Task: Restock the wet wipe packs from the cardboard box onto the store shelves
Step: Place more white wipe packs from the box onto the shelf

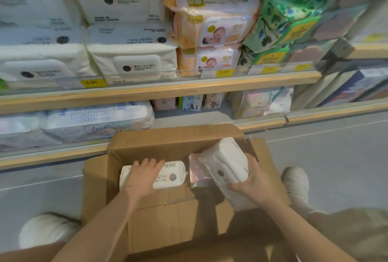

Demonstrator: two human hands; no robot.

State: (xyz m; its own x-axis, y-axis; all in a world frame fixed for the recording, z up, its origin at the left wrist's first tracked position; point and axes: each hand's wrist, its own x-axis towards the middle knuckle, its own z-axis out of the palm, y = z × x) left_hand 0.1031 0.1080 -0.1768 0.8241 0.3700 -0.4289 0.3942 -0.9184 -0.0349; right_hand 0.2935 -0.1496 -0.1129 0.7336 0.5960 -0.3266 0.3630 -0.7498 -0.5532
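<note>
An open cardboard box (174, 221) stands on the floor before the shelves. Inside it lies a white wet wipe pack (172, 174), and my left hand (144, 174) lies over its left half with fingers curled over the far edge. My right hand (255, 184) grips a second white wet wipe pack (225, 165), tilted and lifted at the box's right side. Matching white packs (134, 60) fill the upper shelf (159, 91) at left and centre.
Orange baby-wipe packs (212, 30) and green packs (287, 20) sit to the right on the same shelf. A pink foil pack (198, 174) lies in the box. The lower shelf (52, 156) holds blue-white bundles. My white shoes (295, 182) flank the box.
</note>
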